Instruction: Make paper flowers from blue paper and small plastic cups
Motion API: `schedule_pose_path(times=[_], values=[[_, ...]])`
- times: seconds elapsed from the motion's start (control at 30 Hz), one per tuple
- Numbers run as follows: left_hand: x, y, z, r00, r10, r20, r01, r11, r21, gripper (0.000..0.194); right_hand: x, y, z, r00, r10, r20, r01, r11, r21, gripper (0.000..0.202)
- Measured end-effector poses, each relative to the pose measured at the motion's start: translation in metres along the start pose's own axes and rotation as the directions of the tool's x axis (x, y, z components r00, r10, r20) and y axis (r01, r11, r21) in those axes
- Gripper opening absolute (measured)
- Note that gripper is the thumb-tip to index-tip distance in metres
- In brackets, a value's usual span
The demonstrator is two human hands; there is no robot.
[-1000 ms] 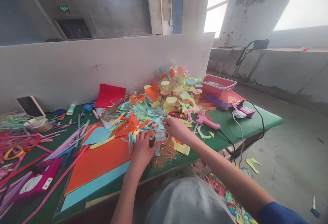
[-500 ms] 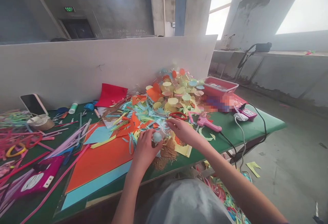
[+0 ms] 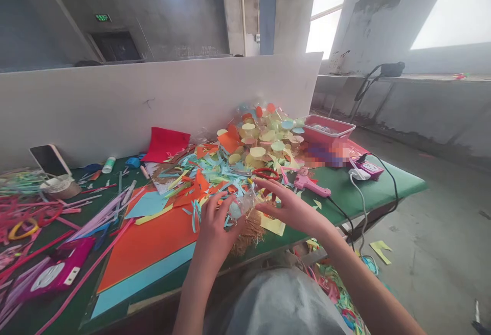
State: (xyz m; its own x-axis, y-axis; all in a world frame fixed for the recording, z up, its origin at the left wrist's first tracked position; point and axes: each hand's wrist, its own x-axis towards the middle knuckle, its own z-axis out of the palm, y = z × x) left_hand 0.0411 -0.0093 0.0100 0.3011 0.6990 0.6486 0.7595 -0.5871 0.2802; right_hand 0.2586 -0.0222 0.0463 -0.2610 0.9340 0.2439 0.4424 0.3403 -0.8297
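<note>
Between my hands is a small clear plastic cup (image 3: 248,200) with a pale blue round piece at its left end. My left hand (image 3: 217,222) is closed around that blue end, thumb below and fingers above. My right hand (image 3: 286,204) is at the cup's other end with its fingers spread; whether a fingertip touches the plastic I cannot tell. Under the hands lie a piece of brown fibrous material (image 3: 247,235) and a yellow paper scrap (image 3: 273,224). Behind them are cut paper strips (image 3: 230,171) and red-handled scissors (image 3: 266,173).
A pink glue gun (image 3: 312,185) with a black cord lies to the right. Behind stand a heap of cups with coloured paper discs (image 3: 257,152) and a pink basket (image 3: 330,126). Orange paper (image 3: 149,245), a phone (image 3: 49,160) and pipe cleaners (image 3: 30,212) are on the left.
The fingers of my right hand have spread apart and the hand has shifted slightly right and down. The clear cup now shows more plainly, while my left hand keeps its hold.
</note>
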Motion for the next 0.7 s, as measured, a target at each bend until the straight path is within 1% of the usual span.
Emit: schedule_pose_path(times=[0.17, 0.3, 0.43, 0.57, 0.63, 0.7], values=[[-0.001, -0.004, 0.000, 0.997, 0.070, -0.016, -0.069, 0.996, 0.060, 0.030, 0.002, 0.005, 0.004, 1.000, 0.007, -0.030, -0.007, 1.000, -0.014, 0.055], [0.000, -0.008, -0.001, 0.991, 0.131, -0.039, -0.128, 0.989, 0.075, 0.030, 0.004, 0.008, 0.008, 0.999, -0.011, -0.033, 0.010, 1.000, -0.010, 0.056], [0.002, -0.010, -0.002, 0.987, 0.153, -0.044, -0.149, 0.986, 0.075, 0.028, 0.006, 0.013, 0.010, 0.999, -0.014, -0.039, 0.014, 1.000, 0.002, 0.056], [0.001, -0.011, -0.001, 0.990, 0.136, -0.032, -0.134, 0.988, 0.072, 0.028, 0.007, 0.019, 0.016, 0.999, -0.010, -0.036, 0.009, 1.000, -0.025, 0.053], [-0.001, -0.014, 0.003, 0.996, 0.085, -0.022, -0.084, 0.994, 0.067, 0.029, 0.008, 0.019, 0.019, 0.998, -0.015, -0.055, 0.012, 0.998, -0.055, 0.054], [-0.004, -0.018, 0.010, 1.000, 0.001, -0.016, 0.001, 0.997, 0.074, 0.032, 0.009, 0.018, 0.019, 0.996, -0.041, -0.084, 0.033, 0.995, -0.099, 0.058]])
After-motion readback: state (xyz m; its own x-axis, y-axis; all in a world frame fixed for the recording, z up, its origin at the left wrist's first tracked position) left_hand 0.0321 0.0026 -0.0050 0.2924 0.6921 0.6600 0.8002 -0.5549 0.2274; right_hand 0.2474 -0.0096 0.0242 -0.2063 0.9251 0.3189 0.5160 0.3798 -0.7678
